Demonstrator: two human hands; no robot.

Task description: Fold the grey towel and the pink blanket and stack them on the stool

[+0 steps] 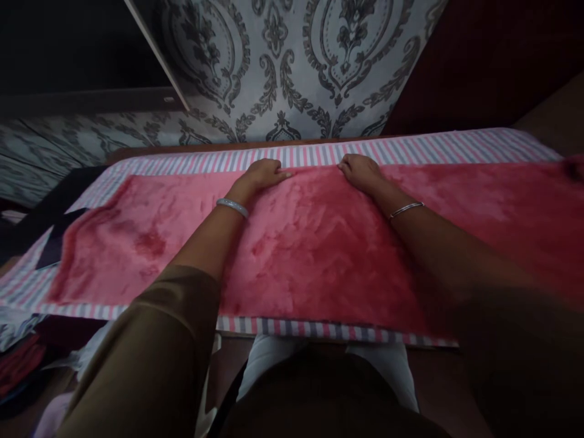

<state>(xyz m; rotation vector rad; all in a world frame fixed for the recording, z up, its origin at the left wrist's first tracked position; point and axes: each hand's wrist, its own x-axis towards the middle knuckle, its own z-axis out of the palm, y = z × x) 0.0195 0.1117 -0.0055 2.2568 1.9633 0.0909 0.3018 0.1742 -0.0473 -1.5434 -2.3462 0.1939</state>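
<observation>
A long piece of pink plush fabric (310,243) lies spread over a striped cloth (310,155). At the fabric's far edge my left hand (265,174) is closed, its fingers curled over the edge and the thumb on the near side. My right hand (361,173) grips the same edge a short way to the right, knuckles up. Between the two hands the edge runs nearly straight. The pile has darker and lighter patches, and what lies under my curled fingers is hidden.
Behind the table stands a wall with patterned wallpaper (278,67). A dark panel (82,48) is at the upper left, and a dark red surface (474,61) at the upper right. Dark cloth (52,246) lies by the fabric's left end. Several garments (20,365) are heaped at lower left.
</observation>
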